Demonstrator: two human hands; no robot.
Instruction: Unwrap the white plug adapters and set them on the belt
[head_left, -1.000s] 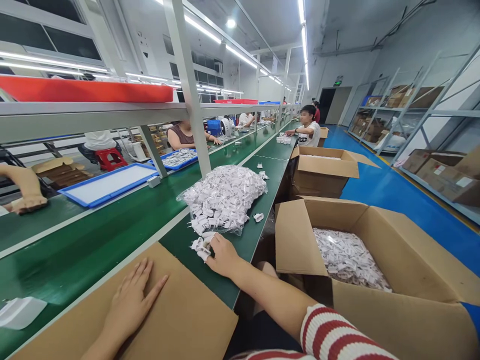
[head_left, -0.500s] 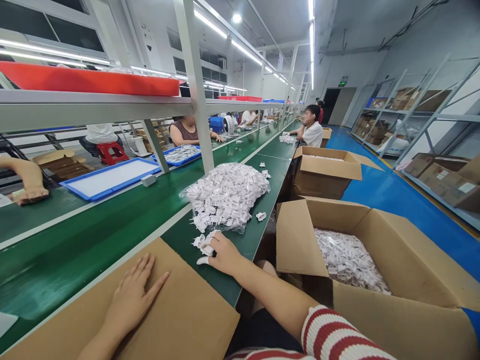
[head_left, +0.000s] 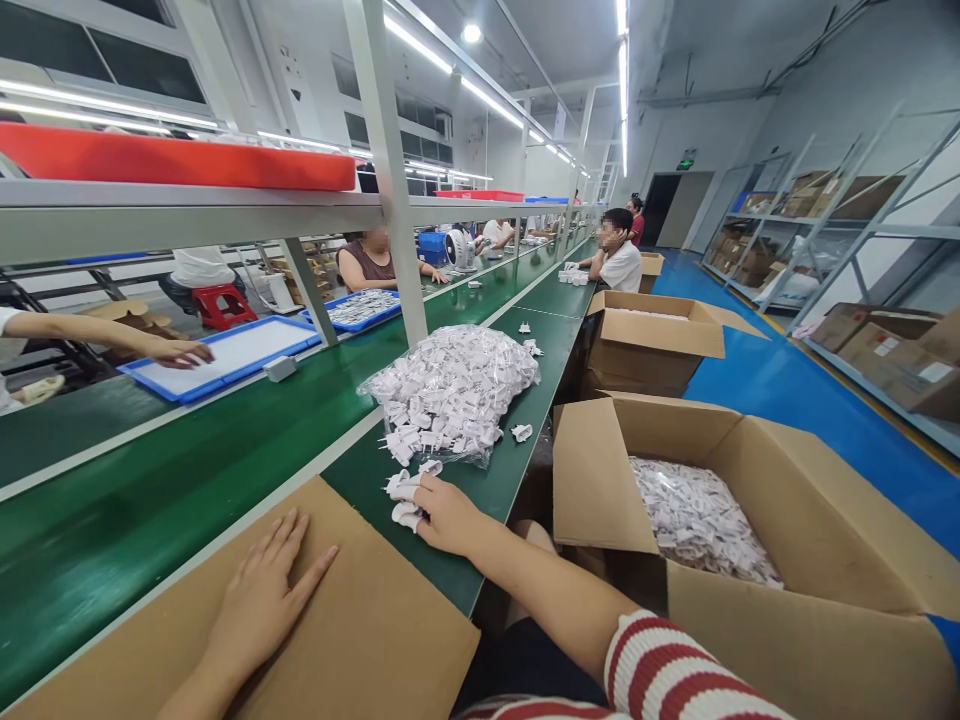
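My left hand (head_left: pixel 262 595) lies flat, fingers spread, on a brown cardboard sheet (head_left: pixel 360 640) at the near edge of the green table (head_left: pixel 517 470). My right hand (head_left: pixel 448 515) reaches forward past the sheet and curls its fingers around a few small white plastic plugs (head_left: pixel 405 493). Just beyond them sits a clear bag heaped with the same white plugs (head_left: pixel 454 390). A single loose plug (head_left: pixel 518 432) rests to the right of the bag.
An open cardboard box (head_left: pixel 720 450) of bagged white parts stands at my right, another box (head_left: pixel 652 340) behind it. Across the green conveyor (head_left: pixel 150 510) lie blue trays (head_left: pixel 247 350), with a co-worker's hand (head_left: pixel 176 352) on one. Other people sit farther along. Shelving lines the right wall.
My right hand has drawn the small cluster of plugs slightly back from the bag. Across the belt, the co-worker's arm has stretched out onto the blue tray. My left hand stays flat.
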